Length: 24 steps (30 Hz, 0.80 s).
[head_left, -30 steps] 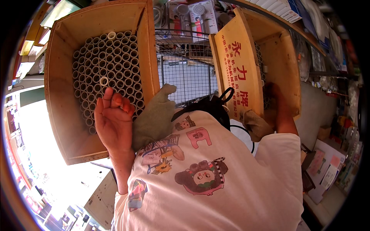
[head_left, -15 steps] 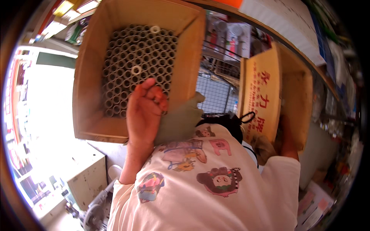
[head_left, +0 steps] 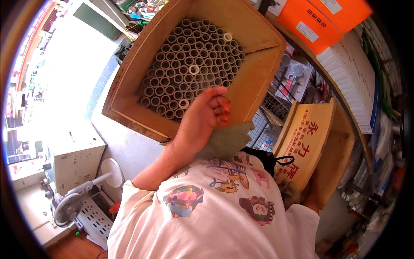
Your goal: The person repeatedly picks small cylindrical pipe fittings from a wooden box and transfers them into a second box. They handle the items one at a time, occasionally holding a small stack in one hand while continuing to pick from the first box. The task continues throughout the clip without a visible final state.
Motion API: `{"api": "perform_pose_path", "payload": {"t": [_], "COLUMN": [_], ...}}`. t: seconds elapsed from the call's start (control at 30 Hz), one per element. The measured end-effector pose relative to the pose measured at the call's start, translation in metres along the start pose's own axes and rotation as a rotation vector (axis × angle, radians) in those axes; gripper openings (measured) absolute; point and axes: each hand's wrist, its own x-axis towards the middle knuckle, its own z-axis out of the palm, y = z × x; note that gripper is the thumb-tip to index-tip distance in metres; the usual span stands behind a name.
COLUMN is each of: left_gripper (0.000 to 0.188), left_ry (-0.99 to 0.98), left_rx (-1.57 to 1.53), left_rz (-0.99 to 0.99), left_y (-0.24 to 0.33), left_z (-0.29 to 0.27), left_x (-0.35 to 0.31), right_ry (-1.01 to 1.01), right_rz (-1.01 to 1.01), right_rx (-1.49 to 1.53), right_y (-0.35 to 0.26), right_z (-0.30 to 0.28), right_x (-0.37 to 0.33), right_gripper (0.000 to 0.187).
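My left hand (head_left: 208,108) is over the near side of a large cardboard box (head_left: 258,82), its fingers curled inward; whatever they may hold is hidden. Short grey metal tubes (head_left: 189,54) fill that box, standing on end in tight rows. A few of them look paler, including a whitish tube (head_left: 194,69) near the middle. To the right stands a smaller cardboard box (head_left: 308,142) with red printing. My right hand (head_left: 314,183) reaches down into it, and its fingers are hidden by the wall and shadow.
A grey-green cloth (head_left: 228,140) lies against the large box's near edge. At lower left are a fan (head_left: 68,209) and a pale metal cabinet (head_left: 75,157). Orange boxes (head_left: 308,26) sit at the upper right, above a wire rack (head_left: 258,129) with packaged goods.
The view has turned, so both boxes appear tilted and shifted right. My left hand has rotated, now showing more of its back and curled fingers. My right arm remains in the smaller box.
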Motion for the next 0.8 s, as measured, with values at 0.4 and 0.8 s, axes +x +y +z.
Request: {"api": "perform_pose_path", "payload": {"t": [0.4, 0.8], "left_gripper": [0.034, 0.033], "left_ry": [-0.004, -0.074], "left_rx": [-0.015, 0.136], "left_rz": [-0.004, 0.004], "left_y": [0.0, -0.006], "left_z": [0.01, 0.003], "left_x": [-0.002, -0.001], "right_ry": [0.047, 0.522], "right_rz": [-0.012, -0.164], "right_rx": [-0.054, 0.901], "right_y": [0.024, -0.053], "right_z": [0.001, -0.131], "right_x": [-0.009, -0.136], "right_gripper": [0.024, 0.01]}}
